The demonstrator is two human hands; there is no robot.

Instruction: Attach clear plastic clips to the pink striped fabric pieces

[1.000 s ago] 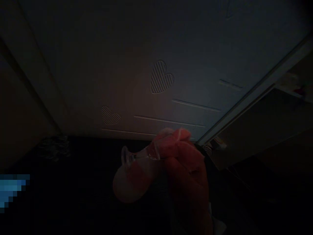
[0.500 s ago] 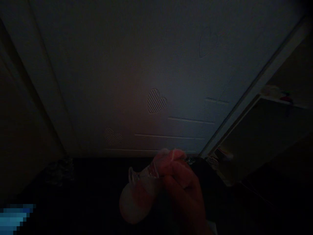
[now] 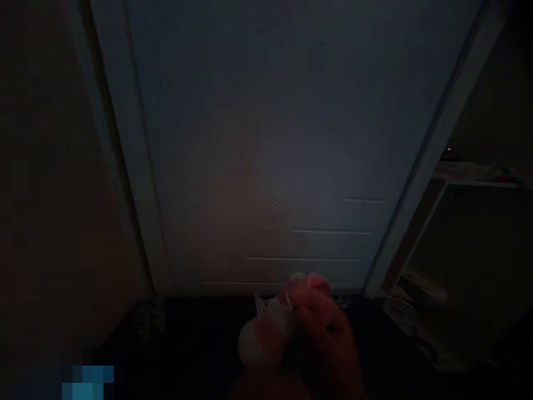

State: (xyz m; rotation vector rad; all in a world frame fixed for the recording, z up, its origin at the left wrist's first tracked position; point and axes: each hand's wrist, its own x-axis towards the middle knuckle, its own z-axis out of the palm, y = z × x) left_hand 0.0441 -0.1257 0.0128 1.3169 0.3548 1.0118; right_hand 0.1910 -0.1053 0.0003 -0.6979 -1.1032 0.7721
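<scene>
My right hand [image 3: 333,344] is closed on what look like pink and white socks [image 3: 266,339], low in the middle of the dim view. The fingers pinch the pink bunched end, while the white rounded end with a pink band hangs to the left. A small clear plastic hook [image 3: 270,303] stands out from the upper side of the socks. At the bottom edge, just below them, shows a dark reddish shape that may be my left hand [image 3: 266,386]; its fingers cannot be made out.
A pale door [image 3: 225,139] with embossed hearts and lines stands ahead in its frame. Dark floor lies in front. To the right is a shelf or cabinet [image 3: 470,266] with things on top and blurred items at its side. A wall [image 3: 50,194] runs along the left.
My view has tilted up and swung, so more of the door shows. My right hand with the socks sits slightly lower and further right. A reddish shape has appeared at the bottom edge.
</scene>
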